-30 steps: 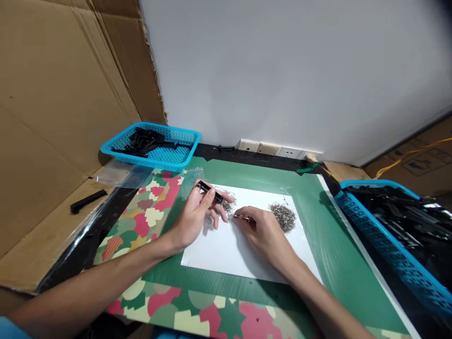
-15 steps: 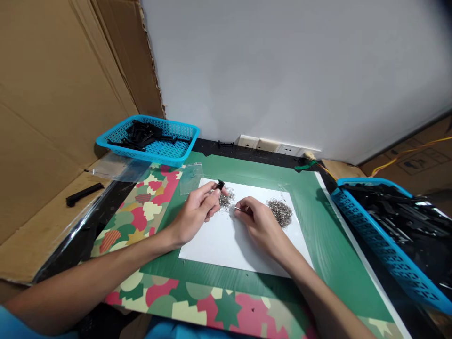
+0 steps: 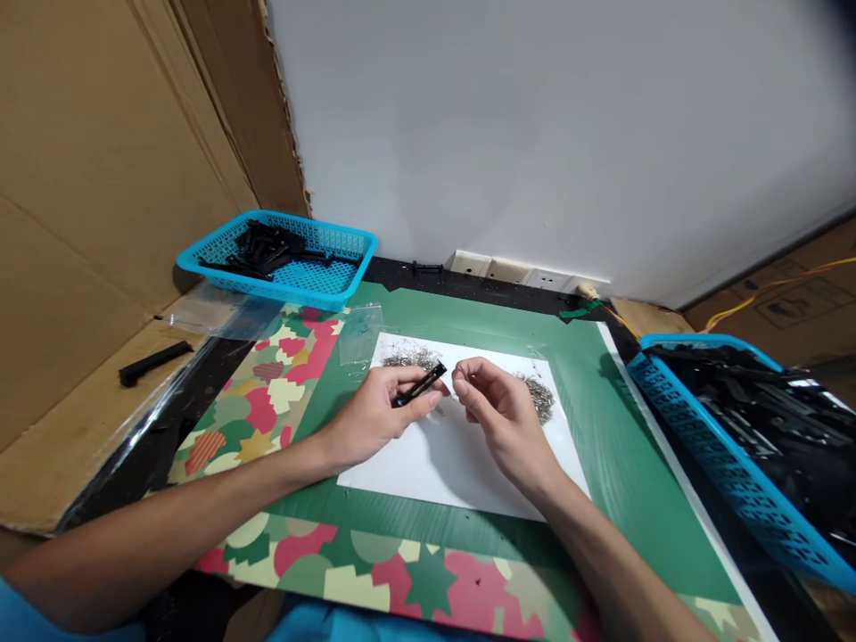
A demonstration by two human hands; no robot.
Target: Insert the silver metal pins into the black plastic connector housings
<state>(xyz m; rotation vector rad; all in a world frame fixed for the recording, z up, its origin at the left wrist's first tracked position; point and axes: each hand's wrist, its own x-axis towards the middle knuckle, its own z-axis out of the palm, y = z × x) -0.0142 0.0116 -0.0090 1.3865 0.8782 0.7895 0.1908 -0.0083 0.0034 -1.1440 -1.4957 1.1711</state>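
Clock centred on the white sheet (image 3: 428,468), 12 at the wall. Your left hand (image 3: 371,410) is pinching a slim black part (image 3: 423,385) between thumb and fingers, over the sheet's 11 o'clock side; the part's tilted, far end aimed at about 2. Your right hand (image 3: 505,410) is just beside that end, a small gap between, thumb and fingertips pressed together; can't tell if anything's in the pinch. Left metal pile (image 3: 405,354), small wiry pieces, sits at 11 on the sheet, partly behind your left hand. Right metal pile (image 3: 540,399) at 2, partly behind your right hand. Sheet's on a green mat (image 3: 655,481) with a patterned border. Clear bag (image 3: 361,334) between 10 and 11, lying on the mat. Farther out that way, a blue basket (image 3: 267,290) holding black pieces. Second basket (image 3: 709,437), also blue, at 3, heaped with black parts. Loose black bar (image 3: 155,363) just past 9, on cardboard. Socket strip (image 3: 508,271) between 12 and 1, against the wall; small black piece (image 3: 428,267) at 12, just left of it.
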